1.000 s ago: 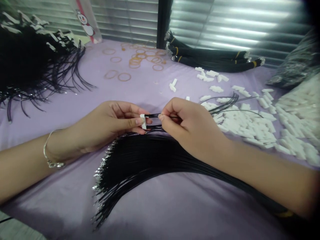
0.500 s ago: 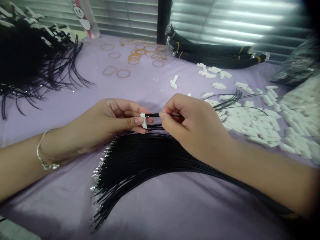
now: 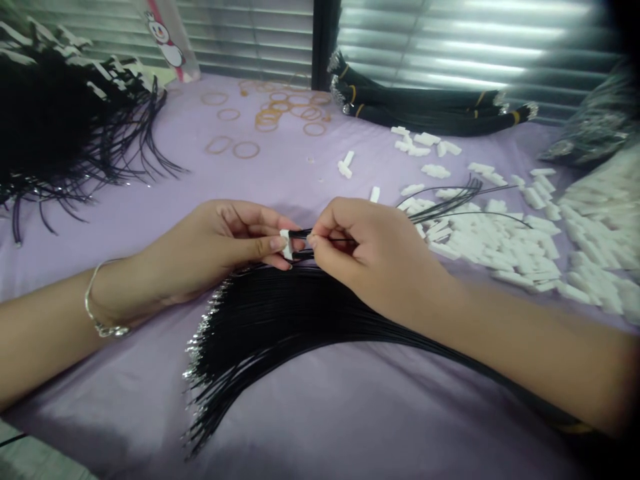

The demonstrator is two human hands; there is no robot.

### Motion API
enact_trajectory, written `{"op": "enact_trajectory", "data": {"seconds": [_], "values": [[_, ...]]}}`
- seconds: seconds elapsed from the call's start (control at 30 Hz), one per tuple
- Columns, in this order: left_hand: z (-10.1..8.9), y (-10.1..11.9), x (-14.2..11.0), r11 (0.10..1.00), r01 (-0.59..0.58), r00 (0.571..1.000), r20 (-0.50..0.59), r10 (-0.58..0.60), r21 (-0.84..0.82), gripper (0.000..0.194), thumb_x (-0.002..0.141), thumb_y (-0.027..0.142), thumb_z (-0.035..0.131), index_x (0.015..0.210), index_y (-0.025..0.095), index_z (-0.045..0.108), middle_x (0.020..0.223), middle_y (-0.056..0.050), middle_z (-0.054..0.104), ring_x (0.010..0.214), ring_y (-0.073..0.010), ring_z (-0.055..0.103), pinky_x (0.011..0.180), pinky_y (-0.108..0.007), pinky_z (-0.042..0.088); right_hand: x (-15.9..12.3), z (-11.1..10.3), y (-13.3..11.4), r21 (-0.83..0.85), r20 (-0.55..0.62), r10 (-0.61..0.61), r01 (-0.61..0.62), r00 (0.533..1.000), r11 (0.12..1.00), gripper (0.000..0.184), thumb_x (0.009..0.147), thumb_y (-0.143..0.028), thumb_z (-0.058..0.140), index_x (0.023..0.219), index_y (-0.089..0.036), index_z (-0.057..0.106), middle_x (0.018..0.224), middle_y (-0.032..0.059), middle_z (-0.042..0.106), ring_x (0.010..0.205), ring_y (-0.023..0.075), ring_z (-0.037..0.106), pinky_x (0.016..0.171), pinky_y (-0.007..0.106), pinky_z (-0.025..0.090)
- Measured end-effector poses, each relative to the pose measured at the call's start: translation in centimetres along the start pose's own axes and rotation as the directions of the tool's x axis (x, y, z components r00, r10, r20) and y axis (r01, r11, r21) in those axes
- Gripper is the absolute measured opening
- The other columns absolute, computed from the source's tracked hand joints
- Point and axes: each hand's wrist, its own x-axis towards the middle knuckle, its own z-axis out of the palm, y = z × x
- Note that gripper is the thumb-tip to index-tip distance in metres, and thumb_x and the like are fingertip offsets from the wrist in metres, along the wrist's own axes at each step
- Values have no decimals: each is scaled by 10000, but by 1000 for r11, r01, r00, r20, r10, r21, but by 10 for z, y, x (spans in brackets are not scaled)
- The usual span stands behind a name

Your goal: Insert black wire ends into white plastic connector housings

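Between the thumb and fingers of my left hand (image 3: 240, 237) is a small white plastic connector housing (image 3: 287, 245). Several black wires (image 3: 301, 234) run out of its right side toward my other hand. My right hand (image 3: 365, 247) pinches a thin black wire between thumb and forefinger, close to the housing; the wire's tip is hidden by the fingers. Below both hands lies a thick fan of black wires (image 3: 280, 307), their silver metal terminals (image 3: 200, 347) spread along its left end.
White connector housings (image 3: 480, 247) lie heaped at the right, with a few loose wires (image 3: 450, 207) on top. Rubber bands (image 3: 270, 117) are scattered at the back. Banded wire bundles (image 3: 425, 107) rest by the blinds. A pile of wires with white housings (image 3: 50, 113) stands at the left.
My right hand has moved slightly left, nearer the white connector housing, still pinching the wire. My left hand keeps its hold on the housing, nearly unmoved.
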Motion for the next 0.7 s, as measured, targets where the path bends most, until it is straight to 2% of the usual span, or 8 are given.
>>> {"op": "enact_trajectory", "data": {"seconds": [0.13,0.23,0.27,0.37,0.47,0.53,0.6,0.7], "values": [[1,0,-1,999,-32,999,4,32,-25,95,775,158,726,868,163,746,770,-27,733,653,-91,684,631,-102,553,-2,-4,-3,-64,-10,-41,40,999,997,71,825,-183,545,807,-155,608,695,-24,577,599,91,505,567,221,362],[1,2,-5,991,-88,996,12,89,-105,84,812,198,697,892,171,696,808,-15,692,674,-102,664,654,-153,560,-5,-14,-7,-239,12,-109,108,994,965,404,832,-276,578,1194,-105,530,809,31,605,674,163,563,580,273,415],[0,4,-6,984,-114,993,20,117,-139,92,828,206,680,914,175,678,825,-14,675,687,-109,657,672,-179,564,-5,-18,-8,-327,45,-146,152,988,933,459,826,-284,589,1236,-94,506,830,51,606,706,193,577,599,299,433],[-2,9,-9,946,-175,981,36,191,-273,84,871,180,614,946,162,649,825,-15,616,711,-115,617,693,-224,561,-3,-35,-10,-549,122,-201,234,972,802,154,822,-199,568,939,-128,640,809,78,579,778,249,581,690,364,460],[-3,14,-12,895,-177,975,51,216,-410,97,884,130,571,947,128,645,806,-23,574,719,-106,574,692,-223,550,1,-54,-11,-592,61,-195,193,979,782,73,808,-177,561,757,-161,609,848,88,571,818,252,575,743,375,459],[-2,18,-15,866,-150,974,79,212,-478,104,872,126,586,957,112,645,801,-28,558,736,-106,560,703,-227,546,1,-66,-10,-573,53,-135,141,989,807,29,794,-186,564,788,-175,589,848,74,592,793,244,585,705,365,455],[-1,21,-18,846,-126,972,104,209,-518,122,850,145,625,962,103,647,787,-26,544,747,-110,554,712,-236,546,-4,-74,-7,-545,109,16,46,994,837,33,798,-188,535,810,-197,564,765,39,610,697,219,591,628,338,437],[-2,22,-22,835,-139,972,89,218,-533,150,821,178,674,944,94,653,772,-23,538,737,-110,546,698,-229,546,-20,-79,-4,-415,237,223,-109,946,903,55,841,-234,480,822,-225,532,664,-15,601,568,159,557,552,280,407]]}}
